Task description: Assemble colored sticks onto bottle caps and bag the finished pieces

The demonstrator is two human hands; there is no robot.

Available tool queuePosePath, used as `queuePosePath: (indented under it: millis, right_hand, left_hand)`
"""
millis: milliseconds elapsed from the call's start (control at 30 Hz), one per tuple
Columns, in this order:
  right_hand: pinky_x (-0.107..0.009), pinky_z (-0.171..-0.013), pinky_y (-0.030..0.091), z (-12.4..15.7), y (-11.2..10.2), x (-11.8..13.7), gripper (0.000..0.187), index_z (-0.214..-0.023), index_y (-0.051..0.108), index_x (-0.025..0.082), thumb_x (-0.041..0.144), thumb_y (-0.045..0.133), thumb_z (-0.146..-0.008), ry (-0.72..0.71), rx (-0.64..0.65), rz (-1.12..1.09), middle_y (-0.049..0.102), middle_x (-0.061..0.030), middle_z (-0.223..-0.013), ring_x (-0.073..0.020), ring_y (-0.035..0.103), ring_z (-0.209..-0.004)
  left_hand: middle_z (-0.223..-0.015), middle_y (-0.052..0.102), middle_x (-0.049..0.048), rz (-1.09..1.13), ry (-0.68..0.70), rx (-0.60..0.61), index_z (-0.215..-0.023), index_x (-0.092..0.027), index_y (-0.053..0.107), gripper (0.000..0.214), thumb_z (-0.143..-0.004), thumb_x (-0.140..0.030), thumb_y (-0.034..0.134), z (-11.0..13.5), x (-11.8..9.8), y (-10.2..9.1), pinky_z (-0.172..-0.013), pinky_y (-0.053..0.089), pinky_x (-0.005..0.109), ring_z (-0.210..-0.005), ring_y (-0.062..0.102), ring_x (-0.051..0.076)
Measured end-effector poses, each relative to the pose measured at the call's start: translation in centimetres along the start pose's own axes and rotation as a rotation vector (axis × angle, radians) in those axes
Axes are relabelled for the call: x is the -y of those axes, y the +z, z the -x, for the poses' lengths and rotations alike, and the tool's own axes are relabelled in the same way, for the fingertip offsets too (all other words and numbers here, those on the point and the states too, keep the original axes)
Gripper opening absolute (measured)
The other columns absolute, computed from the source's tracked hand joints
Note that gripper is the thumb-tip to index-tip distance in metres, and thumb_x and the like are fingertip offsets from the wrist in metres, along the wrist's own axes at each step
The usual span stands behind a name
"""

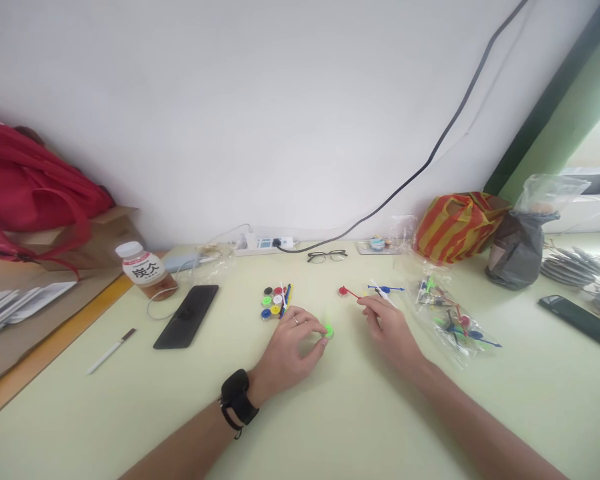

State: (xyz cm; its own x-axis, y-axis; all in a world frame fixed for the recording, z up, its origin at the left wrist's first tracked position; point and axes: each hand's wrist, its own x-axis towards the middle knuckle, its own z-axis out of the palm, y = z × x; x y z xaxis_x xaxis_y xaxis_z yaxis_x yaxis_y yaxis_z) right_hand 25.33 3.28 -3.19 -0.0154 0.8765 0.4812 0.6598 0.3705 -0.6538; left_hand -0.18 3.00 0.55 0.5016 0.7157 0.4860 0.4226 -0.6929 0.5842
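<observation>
My left hand (293, 343) has thumb and index finger closed on a small bright green disc (329, 331) at the tabletop. To its right, my right hand (393, 333) has curled fingers, with the fingertips at the tail of a red arrow spinner (343, 291); the grip itself is partly hidden. Just beyond those fingers lie a blue arrow spinner (386, 289) and a white arrow piece (380, 291). Past my left hand sits a cluster of small round discs (272, 302) in several colours, beside a bundle of coloured arrows (287, 298).
Clear plastic bags with spinner parts (455, 320) lie right of my right hand. A black phone (186, 317), a pen (111, 351) and a drink bottle (145, 270) are at left. Glasses (327, 255) and a power strip (265, 245) lie near the wall; another phone (580, 323) is far right.
</observation>
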Motion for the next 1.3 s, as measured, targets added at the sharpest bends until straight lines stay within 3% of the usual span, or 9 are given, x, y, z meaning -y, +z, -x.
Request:
queuePosePath:
  millis: [133,267,533,800,967,1167,1300]
  right_hand:
    - [-0.041,-0.087,0.057,0.0,0.2,0.0,0.032,-0.115,0.069,0.020,0.014,0.046,-0.094,-0.028,0.038,0.039,0.070,-0.0116,-0.123,-0.0260,0.070,-0.103]
    - [-0.040,-0.079,0.058,0.0,0.2,-0.1,0.031,-0.115,0.070,0.019,0.014,0.048,-0.093,-0.002,0.090,0.052,0.069,-0.0130,-0.124,-0.0248,0.071,-0.092]
    - [-0.042,-0.085,0.059,0.0,0.1,-0.4,0.031,-0.115,0.068,0.017,0.012,0.047,-0.093,-0.003,0.140,0.076,0.067,-0.0143,-0.127,-0.0255,0.071,-0.095]
    - [-0.039,-0.077,0.059,0.0,0.1,-0.1,0.030,-0.117,0.068,0.017,0.015,0.049,-0.094,-0.014,0.149,0.064,0.067,-0.0156,-0.127,-0.0225,0.070,-0.084]
    - [-0.040,-0.075,0.058,0.0,-0.1,0.4,0.029,-0.115,0.069,0.017,0.018,0.050,-0.094,0.005,0.134,0.031,0.070,-0.0146,-0.122,-0.0224,0.069,-0.080]
    - [-0.034,-0.067,0.053,-0.3,-0.3,1.2,0.029,-0.113,0.071,0.019,0.023,0.047,-0.098,0.015,0.172,-0.064,0.073,-0.0108,-0.110,-0.0206,0.066,-0.078]
    - [-0.031,-0.063,0.049,-0.5,-0.8,2.1,0.026,-0.102,0.073,0.020,0.025,0.048,-0.098,-0.007,0.214,-0.124,0.073,-0.0074,-0.094,-0.0206,0.065,-0.080]
  left_hand:
    - [-0.095,0.071,0.0035,0.005,0.003,0.012,-0.097,-0.024,0.071,0.010,-0.092,-0.017,0.066,0.1,-0.1,-0.1,-0.094,0.049,0.040,-0.102,0.056,0.023]
    - [-0.091,0.072,0.0030,-0.002,0.007,0.031,-0.098,-0.024,0.072,0.011,-0.092,-0.017,0.066,0.1,-0.1,-0.1,-0.093,0.049,0.040,-0.100,0.056,0.023]
    - [-0.083,0.069,0.0033,0.000,0.026,0.073,-0.095,-0.023,0.072,0.011,-0.093,-0.016,0.063,0.2,0.1,0.1,-0.088,0.050,0.039,-0.090,0.057,0.022]
    - [-0.078,0.068,0.0024,-0.028,0.033,0.106,-0.090,-0.022,0.071,0.009,-0.091,-0.017,0.063,0.3,0.2,0.3,-0.078,0.050,0.036,-0.083,0.059,0.021]
    - [-0.100,0.072,0.0049,-0.051,-0.057,0.087,-0.104,-0.024,0.070,0.012,-0.095,-0.024,0.063,0.1,0.0,0.0,-0.092,0.050,0.041,-0.099,0.062,0.023]
    - [-0.134,0.067,0.0059,-0.025,0.058,0.334,-0.141,-0.030,0.059,0.056,-0.088,-0.039,0.075,0.1,-0.8,-0.8,-0.109,0.046,0.049,-0.124,0.054,0.030]
    - [-0.143,0.060,0.0069,-0.044,0.002,0.196,-0.141,-0.029,0.057,0.044,-0.097,-0.028,0.062,0.2,-0.3,-0.5,-0.115,0.043,0.047,-0.133,0.050,0.027]
